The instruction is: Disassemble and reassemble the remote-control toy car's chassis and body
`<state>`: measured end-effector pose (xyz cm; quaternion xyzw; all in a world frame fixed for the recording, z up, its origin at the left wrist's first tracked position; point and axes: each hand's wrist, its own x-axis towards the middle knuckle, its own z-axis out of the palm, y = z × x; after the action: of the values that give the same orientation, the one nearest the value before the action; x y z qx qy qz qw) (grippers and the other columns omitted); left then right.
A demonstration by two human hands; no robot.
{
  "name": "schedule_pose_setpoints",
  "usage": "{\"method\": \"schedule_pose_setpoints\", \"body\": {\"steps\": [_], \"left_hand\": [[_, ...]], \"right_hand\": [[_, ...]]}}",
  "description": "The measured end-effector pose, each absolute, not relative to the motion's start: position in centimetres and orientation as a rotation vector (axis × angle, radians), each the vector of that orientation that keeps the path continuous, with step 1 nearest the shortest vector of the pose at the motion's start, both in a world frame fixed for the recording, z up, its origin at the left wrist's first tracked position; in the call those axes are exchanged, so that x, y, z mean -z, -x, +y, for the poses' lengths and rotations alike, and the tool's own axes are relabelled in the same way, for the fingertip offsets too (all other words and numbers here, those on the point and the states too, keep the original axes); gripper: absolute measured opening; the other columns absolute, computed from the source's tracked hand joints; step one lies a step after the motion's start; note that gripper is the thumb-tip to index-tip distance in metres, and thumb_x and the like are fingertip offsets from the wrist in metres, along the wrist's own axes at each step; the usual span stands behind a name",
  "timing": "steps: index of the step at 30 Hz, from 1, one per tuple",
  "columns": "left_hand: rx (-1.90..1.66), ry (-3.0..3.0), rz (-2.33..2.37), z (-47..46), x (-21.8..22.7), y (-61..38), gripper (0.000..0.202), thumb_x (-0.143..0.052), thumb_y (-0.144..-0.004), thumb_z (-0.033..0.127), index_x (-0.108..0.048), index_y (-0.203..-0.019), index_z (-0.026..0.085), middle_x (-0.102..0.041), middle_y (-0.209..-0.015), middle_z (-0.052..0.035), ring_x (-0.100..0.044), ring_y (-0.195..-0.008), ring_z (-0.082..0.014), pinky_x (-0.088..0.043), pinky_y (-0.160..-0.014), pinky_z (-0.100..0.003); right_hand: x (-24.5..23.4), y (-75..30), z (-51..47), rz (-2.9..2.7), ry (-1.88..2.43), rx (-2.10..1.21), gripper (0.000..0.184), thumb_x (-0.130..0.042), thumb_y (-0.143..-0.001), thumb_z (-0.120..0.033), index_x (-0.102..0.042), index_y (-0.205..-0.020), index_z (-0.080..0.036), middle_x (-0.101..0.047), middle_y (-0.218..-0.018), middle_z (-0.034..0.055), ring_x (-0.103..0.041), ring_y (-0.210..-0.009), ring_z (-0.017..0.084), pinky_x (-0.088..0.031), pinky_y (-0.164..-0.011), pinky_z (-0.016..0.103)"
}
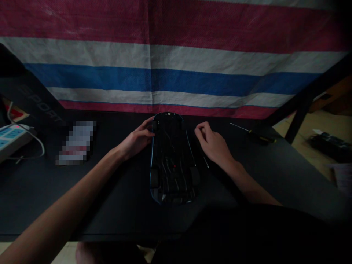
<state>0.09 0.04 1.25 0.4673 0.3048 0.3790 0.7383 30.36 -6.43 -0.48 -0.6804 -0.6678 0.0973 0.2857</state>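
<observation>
A black toy car (170, 157) with a blue rim lies upside down on the dark table (110, 190), its underside and wheels facing up. My left hand (137, 141) rests against the car's left side near a front wheel, fingers curled onto its edge. My right hand (213, 145) lies on the table just right of the car, fingers bent inward, apparently pinched on something too small to make out. A thin metal pin or screw (206, 162) lies by my right wrist.
A screwdriver (255, 135) with a black and yellow handle lies at the right back of the table. A blurred card or packet (77, 143) lies at the left, and a power strip (12, 137) with a cable at the far left. A striped tarp (176, 58) hangs behind.
</observation>
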Motion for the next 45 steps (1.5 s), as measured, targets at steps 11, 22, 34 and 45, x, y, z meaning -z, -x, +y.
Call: {"method": "schedule_pose_setpoints", "body": {"steps": [11, 22, 34, 45], "left_hand": [[-0.822, -0.95, 0.606, 0.6, -0.6, 0.3, 0.074, -0.077, -0.086, 0.019, -0.06, -0.158, 0.025, -0.077, -0.138, -0.0077, -0.07, -0.118, -0.0281, -0.044, -0.118, -0.049], [-0.836, -1.014, 0.592, 1.1, 0.2, 0.3, 0.09, -0.08, -0.082, 0.017, -0.053, -0.167, 0.026, -0.075, -0.147, -0.0091, -0.068, -0.13, -0.0296, -0.043, -0.12, -0.048], [-0.826, -1.125, 0.491, 0.0, 0.2, 0.1, 0.095, -0.086, -0.095, 0.032, -0.038, -0.176, 0.046, -0.035, -0.186, -0.0102, -0.054, -0.154, -0.0393, -0.049, -0.123, -0.064], [-0.842, -1.124, 0.519, 0.3, -0.2, -0.1, 0.098, -0.089, -0.086, 0.027, -0.046, -0.172, 0.044, -0.043, -0.18, -0.0096, -0.059, -0.147, -0.0366, -0.058, -0.114, -0.059]], "right_hand": [[-4.8, -29.2, -2.1, -1.832, 1.514, -0.604, 0.024, -0.062, -0.099, -0.046, -0.061, -0.11, -0.025, -0.072, -0.119, 0.0114, -0.073, -0.105, 0.027, -0.062, -0.083, 0.04], [-10.5, -16.4, -1.7, -2.294, 2.104, -0.203, 0.093, -0.052, -0.104, -0.075, -0.048, -0.17, -0.01, -0.044, -0.176, 0.0276, -0.042, -0.162, 0.051, -0.041, -0.128, 0.064], [-10.2, -17.7, -0.8, -2.171, 2.11, -0.295, 0.09, -0.058, -0.098, -0.073, -0.05, -0.168, -0.017, -0.051, -0.175, 0.0199, -0.045, -0.161, 0.05, -0.044, -0.125, 0.061], [-10.8, -18.4, -0.6, -2.15, 2.073, -0.35, 0.088, -0.059, -0.096, -0.073, -0.054, -0.164, -0.018, -0.056, -0.17, 0.0203, -0.053, -0.155, 0.048, -0.048, -0.121, 0.059]]}}
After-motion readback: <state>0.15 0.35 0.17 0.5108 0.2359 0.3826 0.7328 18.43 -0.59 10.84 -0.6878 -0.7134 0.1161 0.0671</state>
